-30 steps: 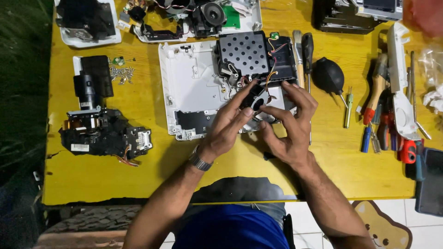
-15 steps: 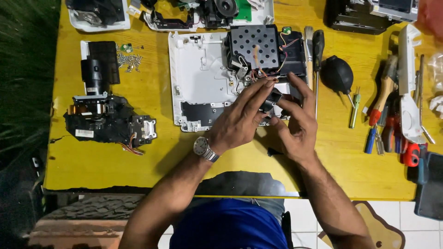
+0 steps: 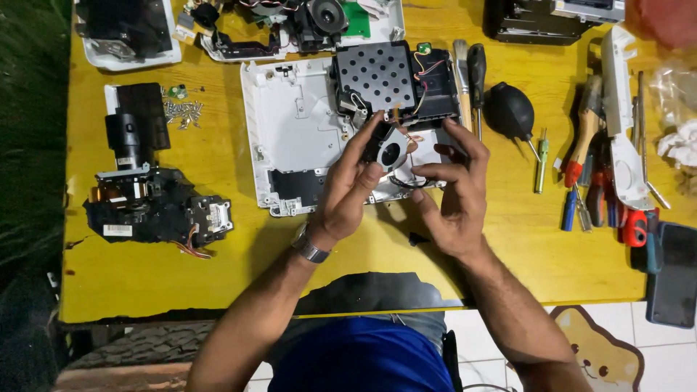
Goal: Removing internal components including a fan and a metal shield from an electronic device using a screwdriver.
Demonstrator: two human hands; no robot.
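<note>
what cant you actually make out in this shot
- Head view: most of the small round fan part with copper wires, covered by left hand and right hand.
- White plastic housing: lower right corner hidden behind both hands.
- Pile of small silver screws: too small to count.
- Dark phone-like slab: cut by the right edge.

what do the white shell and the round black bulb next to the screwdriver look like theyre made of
White shell: likely hard moulded plastic, matte, with screw posts and ribs. Black bulb: probably soft rubber, smooth with a dull sheen, tapering to a thin nozzle.
</note>
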